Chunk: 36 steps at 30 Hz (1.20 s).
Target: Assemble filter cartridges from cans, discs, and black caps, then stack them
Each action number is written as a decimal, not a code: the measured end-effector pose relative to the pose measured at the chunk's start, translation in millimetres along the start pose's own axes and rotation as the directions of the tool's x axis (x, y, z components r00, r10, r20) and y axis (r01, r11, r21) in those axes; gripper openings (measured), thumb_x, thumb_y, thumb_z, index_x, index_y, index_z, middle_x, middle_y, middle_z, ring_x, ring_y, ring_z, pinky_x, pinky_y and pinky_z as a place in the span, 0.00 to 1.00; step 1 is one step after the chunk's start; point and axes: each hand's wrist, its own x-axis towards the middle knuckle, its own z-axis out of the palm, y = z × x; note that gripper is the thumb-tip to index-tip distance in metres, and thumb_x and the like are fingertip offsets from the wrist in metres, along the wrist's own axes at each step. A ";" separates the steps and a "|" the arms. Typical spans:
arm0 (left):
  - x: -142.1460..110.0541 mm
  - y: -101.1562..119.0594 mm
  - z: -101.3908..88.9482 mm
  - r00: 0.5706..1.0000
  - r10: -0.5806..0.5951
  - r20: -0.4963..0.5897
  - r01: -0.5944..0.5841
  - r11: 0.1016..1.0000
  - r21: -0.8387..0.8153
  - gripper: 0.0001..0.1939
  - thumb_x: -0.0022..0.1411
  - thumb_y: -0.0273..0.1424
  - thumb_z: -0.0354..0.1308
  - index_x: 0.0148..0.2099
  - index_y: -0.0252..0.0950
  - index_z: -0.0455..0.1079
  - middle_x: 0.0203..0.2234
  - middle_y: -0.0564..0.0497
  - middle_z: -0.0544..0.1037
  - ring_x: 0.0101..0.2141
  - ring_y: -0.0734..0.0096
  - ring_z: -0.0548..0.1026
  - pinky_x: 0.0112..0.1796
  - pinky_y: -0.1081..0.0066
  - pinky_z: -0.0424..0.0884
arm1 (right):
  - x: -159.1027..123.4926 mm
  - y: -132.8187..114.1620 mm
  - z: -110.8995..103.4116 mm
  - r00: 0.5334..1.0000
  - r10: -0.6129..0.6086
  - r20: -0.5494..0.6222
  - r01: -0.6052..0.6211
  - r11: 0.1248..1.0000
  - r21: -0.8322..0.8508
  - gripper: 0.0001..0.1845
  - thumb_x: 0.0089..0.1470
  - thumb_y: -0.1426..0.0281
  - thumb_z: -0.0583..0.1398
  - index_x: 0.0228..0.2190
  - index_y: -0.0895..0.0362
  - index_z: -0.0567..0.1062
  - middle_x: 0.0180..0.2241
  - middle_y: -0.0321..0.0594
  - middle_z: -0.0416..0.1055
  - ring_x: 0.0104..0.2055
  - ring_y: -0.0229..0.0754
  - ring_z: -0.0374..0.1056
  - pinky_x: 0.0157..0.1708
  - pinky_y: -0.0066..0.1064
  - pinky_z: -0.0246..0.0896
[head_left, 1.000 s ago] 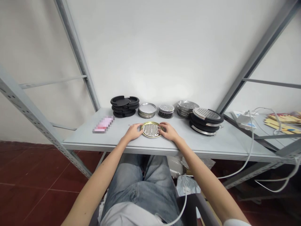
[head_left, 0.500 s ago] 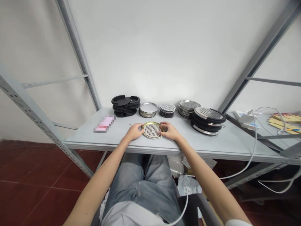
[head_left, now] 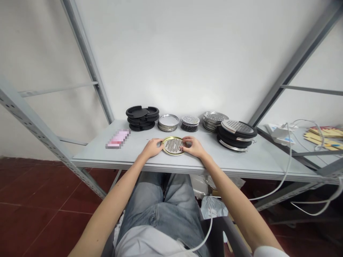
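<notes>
A round metal grater plate (head_left: 173,145) with rows of slots lies inside a gold-coloured ring (head_left: 173,154) near the front of the table. My left hand (head_left: 153,147) grips the ring's left edge between thumb and fingers. On the right side, my right hand (head_left: 193,146) has its fingers bent over the rim and touching the plate. Behind them stand a stack of silver rings (head_left: 168,122) and a stack of perforated discs (head_left: 190,121).
Black round holders (head_left: 142,119) are piled at the back left, near a blurred pink object (head_left: 118,138). To the right are slotted metal discs (head_left: 214,119) and a pile of black holders with a grater plate (head_left: 237,134). A white cable (head_left: 288,167) hangs over the table's right front edge.
The view has tilted slightly. My right fingers have shifted a little on the plate and rim; my left hand keeps its place at the ring's left edge.
</notes>
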 end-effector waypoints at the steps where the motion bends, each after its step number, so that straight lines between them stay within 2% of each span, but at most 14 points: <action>1: -0.1 0.1 -0.2 1.000 0.006 0.000 -0.006 1.000 0.006 0.18 0.59 0.31 0.56 0.52 0.38 0.75 0.48 0.48 0.78 0.49 0.61 0.75 0.54 0.65 0.67 | 0.1 0.0 0.2 1.000 -0.002 0.001 0.002 1.000 -0.007 0.14 0.45 0.59 0.67 0.29 0.57 0.79 0.43 0.46 0.74 0.46 0.49 0.70 0.50 0.40 0.63; 12: -2.0 4.1 -2.5 0.999 0.037 0.015 -0.037 0.997 0.064 0.17 0.62 0.33 0.55 0.51 0.38 0.75 0.46 0.47 0.79 0.48 0.60 0.75 0.53 0.63 0.68 | -0.1 -0.8 1.0 0.999 -0.018 0.050 0.020 0.999 -0.048 0.17 0.45 0.57 0.67 0.33 0.57 0.80 0.44 0.47 0.74 0.47 0.50 0.70 0.50 0.40 0.64; 15: -2.4 6.3 -2.0 0.998 0.063 0.024 -0.065 0.994 0.092 0.16 0.64 0.33 0.53 0.51 0.38 0.74 0.44 0.46 0.79 0.47 0.61 0.75 0.53 0.63 0.68 | -0.6 0.8 1.3 0.998 -0.032 0.058 0.035 0.998 -0.052 0.17 0.49 0.57 0.65 0.34 0.57 0.81 0.44 0.47 0.74 0.47 0.50 0.70 0.50 0.41 0.63; 20: -3.2 11.1 -3.1 0.995 0.093 0.030 -0.096 0.990 0.107 0.15 0.65 0.32 0.52 0.51 0.39 0.74 0.43 0.47 0.79 0.45 0.62 0.75 0.50 0.65 0.69 | -0.2 4.8 1.3 0.995 -0.064 0.074 0.067 0.997 -0.034 0.15 0.56 0.62 0.58 0.36 0.56 0.81 0.44 0.47 0.75 0.46 0.48 0.70 0.49 0.40 0.64; 25: -3.5 12.4 -4.0 0.993 0.108 0.036 -0.112 0.987 0.115 0.15 0.66 0.32 0.51 0.51 0.38 0.74 0.43 0.46 0.79 0.45 0.62 0.75 0.50 0.65 0.69 | 0.6 7.4 1.9 0.996 -0.038 0.079 0.043 0.997 -0.060 0.13 0.54 0.66 0.58 0.36 0.57 0.82 0.46 0.47 0.74 0.47 0.49 0.70 0.50 0.39 0.64; 32: -4.2 7.6 -0.7 0.992 0.118 0.031 -0.121 0.985 0.124 0.19 0.70 0.34 0.44 0.55 0.36 0.71 0.51 0.44 0.75 0.52 0.61 0.71 0.56 0.60 0.65 | 0.5 8.2 3.5 0.998 -0.008 0.057 0.010 0.999 -0.037 0.12 0.52 0.67 0.59 0.35 0.56 0.81 0.45 0.46 0.74 0.48 0.49 0.69 0.52 0.41 0.62; 36: -5.6 8.2 -1.3 0.985 0.161 0.055 -0.167 0.975 0.145 0.21 0.70 0.37 0.45 0.57 0.35 0.70 0.56 0.42 0.71 0.57 0.60 0.67 0.58 0.58 0.62 | 1.0 6.1 1.7 1.000 0.027 -0.004 -0.027 1.000 -0.006 0.13 0.54 0.68 0.57 0.36 0.56 0.80 0.45 0.46 0.74 0.49 0.48 0.69 0.51 0.40 0.63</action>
